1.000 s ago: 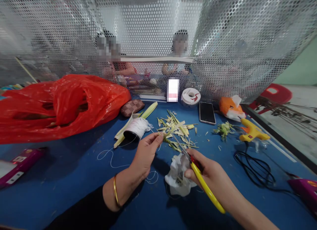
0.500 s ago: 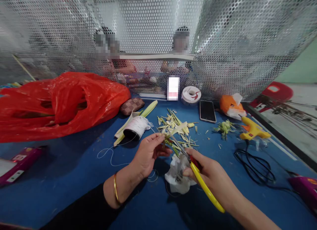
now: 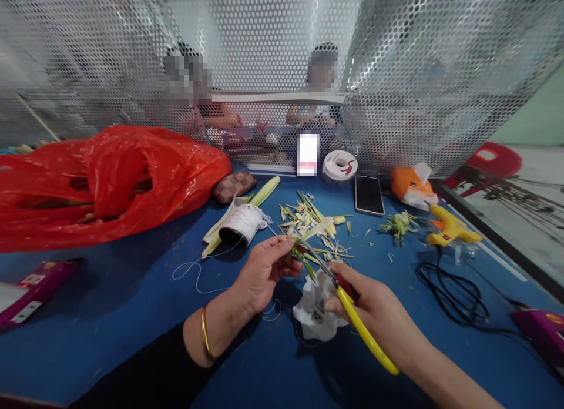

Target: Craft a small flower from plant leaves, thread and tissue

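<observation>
My left hand [image 3: 268, 268] is closed, pinching a small bunch of green stems [image 3: 308, 265] with a pale leaf strip at its top. In my right hand [image 3: 370, 312] are scissors with yellow-and-red handles [image 3: 359, 321]; their metal blades point up and left, reaching the leaf strip beside my left fingertips. Whether the blades touch it I cannot tell. Below the hands lies a crumpled white piece of tissue or cloth [image 3: 319, 315]. Just beyond them is a scattered heap of pale yellow-green plant trimmings [image 3: 315, 221]. A spool of white thread [image 3: 244, 225] lies to the left, its loose thread trailing.
A red plastic bag [image 3: 118, 185] covers the left back. Behind the blue table stand a lit phone [image 3: 307, 153] and a tape roll [image 3: 340, 166]; a dark phone [image 3: 369, 195] lies rightward. A yellow glue gun [image 3: 452, 227] with black cable sits right. People are behind the perforated screen.
Both hands stay almost in place, still holding the stems and scissors. The leaf strip at the blades seems slightly shifted. The whole view has moved a little.
</observation>
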Available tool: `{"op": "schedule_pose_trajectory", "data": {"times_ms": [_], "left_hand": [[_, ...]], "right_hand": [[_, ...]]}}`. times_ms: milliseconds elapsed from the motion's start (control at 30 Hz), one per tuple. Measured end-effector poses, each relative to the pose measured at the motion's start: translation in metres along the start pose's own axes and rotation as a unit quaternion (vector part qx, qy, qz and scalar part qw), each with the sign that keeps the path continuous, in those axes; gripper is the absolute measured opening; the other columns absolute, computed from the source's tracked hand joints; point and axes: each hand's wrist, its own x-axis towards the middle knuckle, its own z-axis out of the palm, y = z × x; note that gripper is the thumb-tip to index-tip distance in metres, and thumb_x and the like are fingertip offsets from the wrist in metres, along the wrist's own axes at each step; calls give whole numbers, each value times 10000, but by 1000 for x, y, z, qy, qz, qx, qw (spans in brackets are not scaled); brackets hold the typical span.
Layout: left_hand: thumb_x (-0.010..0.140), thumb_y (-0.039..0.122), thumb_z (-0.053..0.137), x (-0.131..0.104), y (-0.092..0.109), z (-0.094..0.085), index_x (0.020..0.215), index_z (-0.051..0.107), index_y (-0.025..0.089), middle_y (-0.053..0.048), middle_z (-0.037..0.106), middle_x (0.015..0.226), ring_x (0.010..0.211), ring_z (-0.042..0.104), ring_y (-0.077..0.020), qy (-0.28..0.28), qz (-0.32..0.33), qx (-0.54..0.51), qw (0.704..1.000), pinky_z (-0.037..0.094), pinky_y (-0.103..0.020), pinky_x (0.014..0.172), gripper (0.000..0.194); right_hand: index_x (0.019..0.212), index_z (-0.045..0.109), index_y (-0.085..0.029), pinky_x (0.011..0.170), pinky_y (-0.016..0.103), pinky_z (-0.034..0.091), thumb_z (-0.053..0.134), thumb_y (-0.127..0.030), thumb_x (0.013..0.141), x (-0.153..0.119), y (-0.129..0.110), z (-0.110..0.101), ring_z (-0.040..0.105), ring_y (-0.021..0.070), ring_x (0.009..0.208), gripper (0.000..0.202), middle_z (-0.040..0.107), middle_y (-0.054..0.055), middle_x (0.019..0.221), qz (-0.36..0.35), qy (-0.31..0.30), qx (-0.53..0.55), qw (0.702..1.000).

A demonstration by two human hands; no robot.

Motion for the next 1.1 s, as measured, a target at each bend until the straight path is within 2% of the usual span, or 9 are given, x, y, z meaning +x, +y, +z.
{"op": "schedule_pose_trajectory", "data": {"times_ms": [300, 500, 700, 867, 1100], "left_hand": [[610, 272, 825, -1, 2, 0, 770, 703, 109, -38, 699, 745, 540, 602, -94, 0, -9, 3, 1000, 503, -214, 516, 259], [629, 252, 765, 0, 2, -1, 710, 665, 132, -4, 656, 660, 450, 497, -51, 33, 32, 28, 999, 371, -184, 432, 175], [606, 243, 729, 2, 4, 0, 696, 642, 132, 1, 626, 627, 444, 464, -48, 53, 34, 48, 997, 343, -191, 437, 168], [617, 240, 708, 2, 5, 0, 704, 642, 135, 7, 612, 626, 435, 450, -47, 62, 40, 61, 995, 327, -200, 430, 152], [626, 247, 718, 2, 6, 0, 695, 647, 130, 10, 607, 621, 424, 446, -41, 58, 32, 62, 996, 325, -195, 416, 153]], "right_hand": [[1134, 661, -231, 573, 258, 460, 617, -482, 816, 1, -6, -2, 584, 179, 630, 407, 663, 23, 745, 2, 0, -16, 1000], [1128, 643, -245, 557, 245, 444, 636, -506, 805, 0, -5, -2, 561, 164, 605, 415, 647, 6, 740, -5, -1, -44, 999], [1120, 623, -265, 584, 248, 449, 643, -574, 793, -1, -7, -5, 545, 168, 630, 450, 633, -6, 768, 6, -23, -64, 998], [1120, 626, -265, 597, 246, 455, 629, -553, 816, -1, -8, -6, 566, 171, 649, 419, 642, -7, 775, 1, -32, -78, 996], [1138, 656, -258, 708, 282, 497, 640, -434, 818, -1, -4, -6, 642, 198, 767, 366, 712, 31, 922, -12, -23, -70, 997]]}}
